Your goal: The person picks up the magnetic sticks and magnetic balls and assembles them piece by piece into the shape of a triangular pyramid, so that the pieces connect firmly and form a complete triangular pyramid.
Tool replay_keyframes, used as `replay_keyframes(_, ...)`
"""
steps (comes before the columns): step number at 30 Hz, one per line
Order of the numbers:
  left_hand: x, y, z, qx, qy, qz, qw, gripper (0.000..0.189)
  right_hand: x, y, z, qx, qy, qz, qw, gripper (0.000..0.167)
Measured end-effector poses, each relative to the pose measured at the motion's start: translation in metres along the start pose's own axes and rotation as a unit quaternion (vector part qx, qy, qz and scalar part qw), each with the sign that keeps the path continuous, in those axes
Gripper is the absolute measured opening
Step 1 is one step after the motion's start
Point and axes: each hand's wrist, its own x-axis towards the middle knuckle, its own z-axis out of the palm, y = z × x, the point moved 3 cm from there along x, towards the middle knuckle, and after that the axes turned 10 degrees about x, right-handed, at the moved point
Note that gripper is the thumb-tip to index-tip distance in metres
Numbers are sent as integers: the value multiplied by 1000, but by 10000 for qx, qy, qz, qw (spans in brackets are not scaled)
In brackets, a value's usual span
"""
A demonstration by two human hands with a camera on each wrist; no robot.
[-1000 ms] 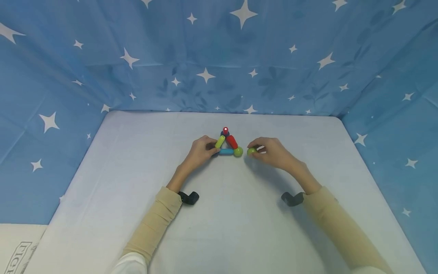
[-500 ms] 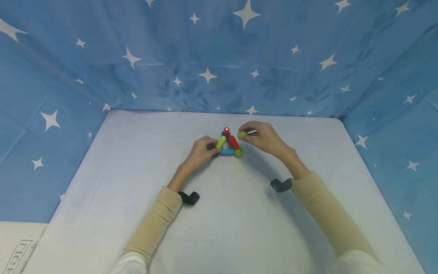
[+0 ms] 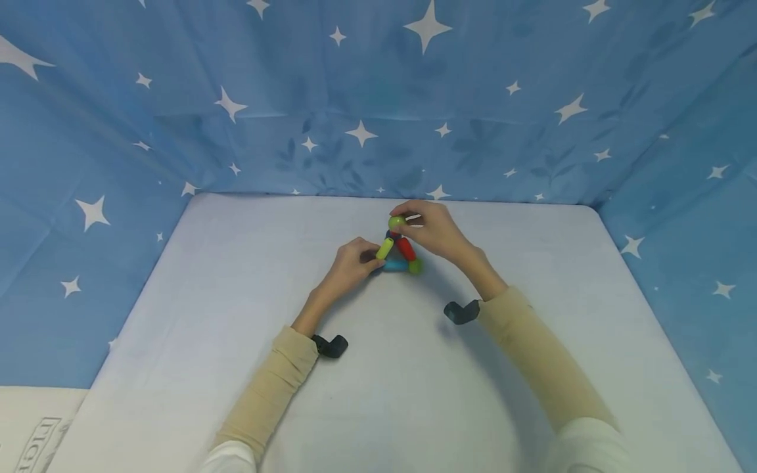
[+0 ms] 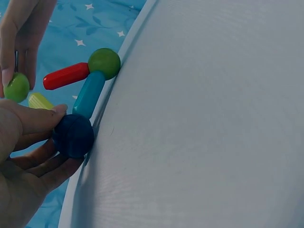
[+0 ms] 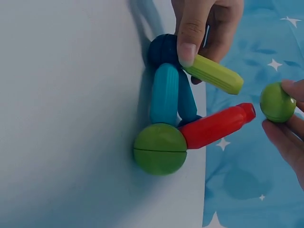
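My left hand point(image 3: 353, 261) grips a dark blue ball point(image 5: 164, 50) at the left corner of a magnetic ball-and-rod frame. A teal rod point(image 5: 165, 94) joins this ball to a green ball point(image 5: 160, 149) at the right corner. From the left corner a yellow-green rod point(image 5: 213, 73) slants upward, and a red rod point(image 5: 218, 124) rises from the green one. Mostly hidden behind them is a far corner, with another red rod's tip showing. My right hand point(image 3: 434, 230) pinches a second green ball point(image 5: 278, 102) just above the rods' upper ends, with a gap between in the right wrist view.
The frame stands on a white-covered table point(image 3: 384, 368), toward its back edge. A blue curtain with white stars point(image 3: 378, 98) encloses the back and sides. Each wrist wears a black camera point(image 3: 461, 312). Printed pale material point(image 3: 41, 427) lies at the lower left.
My right hand has carried its green ball leftward and back, from beside the right corner to over the top of the frame. My left hand keeps its grip at the left corner.
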Motion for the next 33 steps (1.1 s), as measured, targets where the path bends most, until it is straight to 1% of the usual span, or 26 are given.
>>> replay_keyframes(4, 0, 2, 1, 31, 35, 44, 10000, 30, 1, 3, 2, -133, -44, -25, 9999, 25)
replay_keyframes(14, 0, 3, 2, -14, -6, 56, 10000, 29, -4, 8, 0, -144, -39, 22, 9999, 26)
replay_keyframes(22, 1, 0, 2, -18, 8, 41, 10000, 28, -10, 8, 5, 11, -451, 81, 9989, 21)
replay_keyframes(27, 1, 0, 2, 15, 6, 106, 9999, 29, -13, 10, 6, 89, -392, 167, 9991, 20)
replay_keyframes(33, 1, -1, 4, 29, 5, 28, 10000, 30, -15, 12, 6, 129, -369, 257, 9989, 21)
